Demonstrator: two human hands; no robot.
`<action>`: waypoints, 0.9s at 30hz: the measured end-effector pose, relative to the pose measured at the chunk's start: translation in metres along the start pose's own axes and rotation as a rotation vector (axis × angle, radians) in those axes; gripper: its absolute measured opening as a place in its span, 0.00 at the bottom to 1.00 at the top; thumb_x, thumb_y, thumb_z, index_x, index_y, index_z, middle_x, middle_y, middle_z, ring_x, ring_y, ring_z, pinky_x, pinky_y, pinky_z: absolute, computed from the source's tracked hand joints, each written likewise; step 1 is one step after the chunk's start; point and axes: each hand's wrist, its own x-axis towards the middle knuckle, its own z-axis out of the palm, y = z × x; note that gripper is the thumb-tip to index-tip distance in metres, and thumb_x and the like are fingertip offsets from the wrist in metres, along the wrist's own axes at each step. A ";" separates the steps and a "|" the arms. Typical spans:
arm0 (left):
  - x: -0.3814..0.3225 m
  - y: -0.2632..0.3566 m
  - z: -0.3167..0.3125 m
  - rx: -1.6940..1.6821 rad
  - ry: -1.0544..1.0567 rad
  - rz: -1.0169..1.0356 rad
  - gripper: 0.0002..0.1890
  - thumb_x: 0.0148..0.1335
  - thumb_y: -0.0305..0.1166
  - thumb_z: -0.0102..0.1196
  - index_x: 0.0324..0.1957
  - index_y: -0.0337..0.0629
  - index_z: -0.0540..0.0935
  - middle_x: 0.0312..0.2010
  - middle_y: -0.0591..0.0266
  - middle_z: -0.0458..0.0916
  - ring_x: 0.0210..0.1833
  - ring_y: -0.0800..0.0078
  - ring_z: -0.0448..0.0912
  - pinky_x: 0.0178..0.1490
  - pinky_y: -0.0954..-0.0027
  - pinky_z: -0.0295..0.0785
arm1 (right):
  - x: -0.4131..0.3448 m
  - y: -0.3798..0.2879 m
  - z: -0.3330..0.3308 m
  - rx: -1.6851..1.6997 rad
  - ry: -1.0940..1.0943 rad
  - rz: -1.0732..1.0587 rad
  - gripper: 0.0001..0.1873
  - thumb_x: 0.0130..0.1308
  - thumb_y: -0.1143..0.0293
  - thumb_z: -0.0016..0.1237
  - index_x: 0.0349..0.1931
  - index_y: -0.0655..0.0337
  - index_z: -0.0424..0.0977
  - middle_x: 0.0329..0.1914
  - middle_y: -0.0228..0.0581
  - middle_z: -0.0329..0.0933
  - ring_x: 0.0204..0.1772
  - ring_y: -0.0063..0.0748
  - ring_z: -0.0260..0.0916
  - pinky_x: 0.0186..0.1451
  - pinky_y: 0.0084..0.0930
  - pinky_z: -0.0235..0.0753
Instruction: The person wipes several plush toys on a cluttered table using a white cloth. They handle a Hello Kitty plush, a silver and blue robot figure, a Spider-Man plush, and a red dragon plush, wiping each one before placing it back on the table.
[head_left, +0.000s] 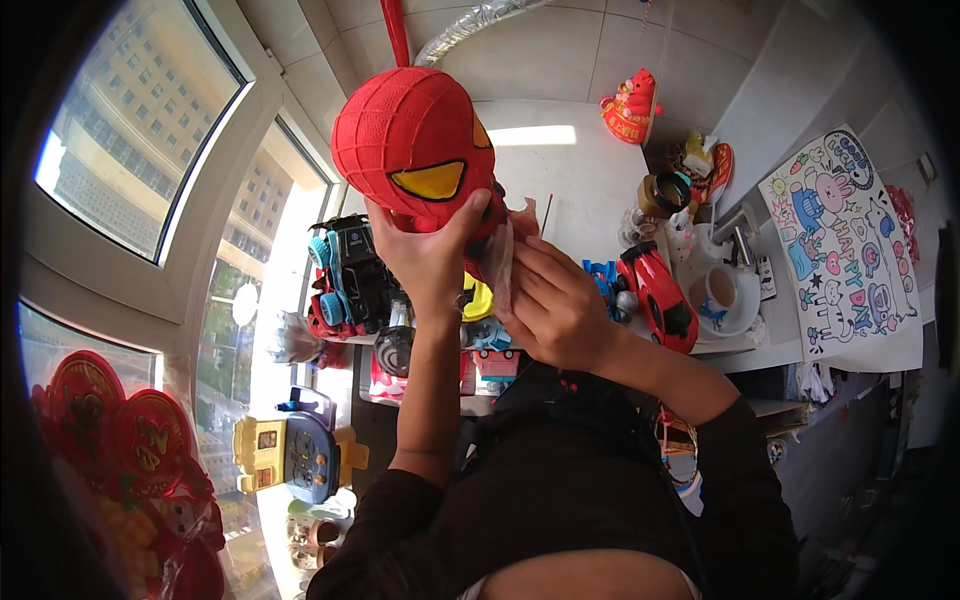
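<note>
A large red Spider-Man figure (412, 135) with yellow eyes is held up before me. My left hand (424, 259) grips it just below the head, the thumb up beside one eye. In my right hand (559, 304) is a thin, pale wipe (499, 270), pinched against the side of the figure's body. Much of that body is hidden behind my hands and the wipe. Below the figure, a yellow toy part (478, 298) shows between my forearms.
A black toy truck with blue wheels (360, 270) stands at left by the window. To the right are a red toy car (658, 300), a white basin (739, 300) holding a cup, and a red figurine (634, 105). A yellow-and-blue toy (307, 454) sits lower left.
</note>
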 end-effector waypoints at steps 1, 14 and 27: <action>0.001 0.000 0.001 0.010 -0.013 0.004 0.38 0.40 0.29 0.73 0.54 0.33 0.68 0.48 0.56 0.74 0.50 0.68 0.74 0.55 0.68 0.69 | 0.000 0.001 -0.001 0.001 -0.009 -0.012 0.12 0.54 0.71 0.50 0.33 0.72 0.76 0.42 0.52 0.77 0.54 0.47 0.71 0.64 0.41 0.65; 0.013 -0.007 -0.005 -0.186 0.069 -0.072 0.34 0.45 0.32 0.70 0.53 0.32 0.68 0.47 0.56 0.75 0.48 0.68 0.74 0.55 0.69 0.68 | -0.039 0.042 -0.017 1.002 0.374 0.998 0.17 0.74 0.62 0.35 0.27 0.64 0.66 0.24 0.23 0.57 0.30 0.14 0.51 0.34 0.14 0.55; -0.009 -0.027 0.065 0.039 -0.242 0.009 0.49 0.34 0.39 0.76 0.58 0.34 0.62 0.48 0.48 0.76 0.49 0.58 0.78 0.52 0.63 0.74 | -0.033 0.088 -0.063 1.032 0.630 1.044 0.18 0.71 0.60 0.39 0.52 0.64 0.68 0.51 0.34 0.71 0.55 0.21 0.67 0.61 0.24 0.63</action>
